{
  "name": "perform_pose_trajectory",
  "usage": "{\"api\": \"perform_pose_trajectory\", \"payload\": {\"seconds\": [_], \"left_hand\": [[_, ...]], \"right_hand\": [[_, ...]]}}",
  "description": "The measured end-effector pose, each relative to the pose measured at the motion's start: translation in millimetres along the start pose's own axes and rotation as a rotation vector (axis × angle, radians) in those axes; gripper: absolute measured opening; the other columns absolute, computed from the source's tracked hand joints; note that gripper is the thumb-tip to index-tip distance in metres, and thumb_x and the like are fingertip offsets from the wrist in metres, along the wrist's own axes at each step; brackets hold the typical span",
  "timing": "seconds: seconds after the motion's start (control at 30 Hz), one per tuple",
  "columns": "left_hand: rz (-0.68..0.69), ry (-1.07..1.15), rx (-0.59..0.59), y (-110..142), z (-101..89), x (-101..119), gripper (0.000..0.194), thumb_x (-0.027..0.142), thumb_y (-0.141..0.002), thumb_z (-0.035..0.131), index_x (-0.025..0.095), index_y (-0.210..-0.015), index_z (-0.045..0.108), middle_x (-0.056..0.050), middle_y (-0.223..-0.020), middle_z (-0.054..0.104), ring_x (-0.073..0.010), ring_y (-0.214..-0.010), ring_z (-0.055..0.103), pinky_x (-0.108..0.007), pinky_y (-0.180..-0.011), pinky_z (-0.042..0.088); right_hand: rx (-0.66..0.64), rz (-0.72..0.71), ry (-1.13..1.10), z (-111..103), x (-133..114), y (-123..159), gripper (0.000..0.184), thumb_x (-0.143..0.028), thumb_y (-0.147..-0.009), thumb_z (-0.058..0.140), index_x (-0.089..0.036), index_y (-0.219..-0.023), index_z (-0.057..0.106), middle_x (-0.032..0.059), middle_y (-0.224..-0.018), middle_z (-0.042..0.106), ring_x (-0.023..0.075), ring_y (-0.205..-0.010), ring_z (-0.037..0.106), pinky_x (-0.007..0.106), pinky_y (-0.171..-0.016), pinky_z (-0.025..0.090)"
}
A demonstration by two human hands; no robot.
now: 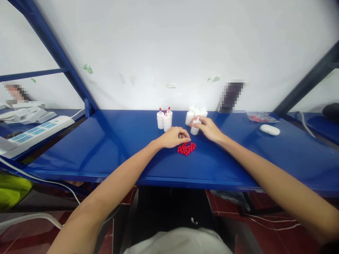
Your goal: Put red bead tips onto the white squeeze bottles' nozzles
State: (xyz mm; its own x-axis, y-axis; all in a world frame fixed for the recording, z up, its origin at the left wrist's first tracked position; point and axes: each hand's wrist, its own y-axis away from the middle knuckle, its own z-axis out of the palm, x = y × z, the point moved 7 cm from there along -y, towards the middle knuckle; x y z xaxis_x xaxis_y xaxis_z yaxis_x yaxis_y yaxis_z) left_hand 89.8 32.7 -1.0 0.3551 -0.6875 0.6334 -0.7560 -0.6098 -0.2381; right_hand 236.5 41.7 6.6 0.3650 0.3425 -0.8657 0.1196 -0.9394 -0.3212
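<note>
My right hand (pixel 209 128) grips a small white squeeze bottle (pixel 194 130) with a bare white nozzle, upright on the blue table. My left hand (pixel 174 137) is closed, its fingers curled at the back edge of a pile of small red caps (pixel 186 149); what its fingertips hold, if anything, is hidden. Behind my left hand stand three white bottles (pixel 167 123) with red tips. More white bottles (pixel 190 117) without red tips are grouped behind my right hand, partly covered by it.
On the blue table (pixel 119 148), a white earbud case (pixel 269 129) and a clear bag with red pieces (pixel 261 117) lie to the right. A white power strip (pixel 39 134) and white boxes (pixel 29 113) are at the left. Blue frame posts (pixel 66 60) flank the table, with a wall behind.
</note>
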Motion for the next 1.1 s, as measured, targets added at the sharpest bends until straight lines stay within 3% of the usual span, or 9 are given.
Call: {"api": "perform_pose_trajectory", "payload": {"seconds": [0.47,1.1], "left_hand": [[0.022,0.054,0.085,4.0,-7.9,-4.0,0.024,0.031,-0.092,0.054,0.015,-0.100,0.070,-0.004,-0.088,0.068,-0.0131,-0.074,0.059,-0.027,-0.071,0.046],[-0.002,-0.003,0.061,5.1,-7.6,-3.0,0.026,0.028,-0.093,0.051,0.014,-0.093,0.073,-0.005,-0.091,0.069,-0.0137,-0.076,0.058,-0.026,-0.072,0.044]], "right_hand": [[-0.060,0.020,-0.103,4.1,2.6,0.2,0.024,-0.042,-0.084,0.057,-0.020,-0.091,0.064,0.0056,-0.087,0.073,0.0222,-0.082,0.065,0.036,-0.080,0.049],[-0.076,0.027,-0.123,4.7,8.0,-2.1,0.021,-0.038,-0.084,0.057,-0.019,-0.091,0.064,0.0057,-0.086,0.073,0.0217,-0.083,0.065,0.035,-0.080,0.049]]}}
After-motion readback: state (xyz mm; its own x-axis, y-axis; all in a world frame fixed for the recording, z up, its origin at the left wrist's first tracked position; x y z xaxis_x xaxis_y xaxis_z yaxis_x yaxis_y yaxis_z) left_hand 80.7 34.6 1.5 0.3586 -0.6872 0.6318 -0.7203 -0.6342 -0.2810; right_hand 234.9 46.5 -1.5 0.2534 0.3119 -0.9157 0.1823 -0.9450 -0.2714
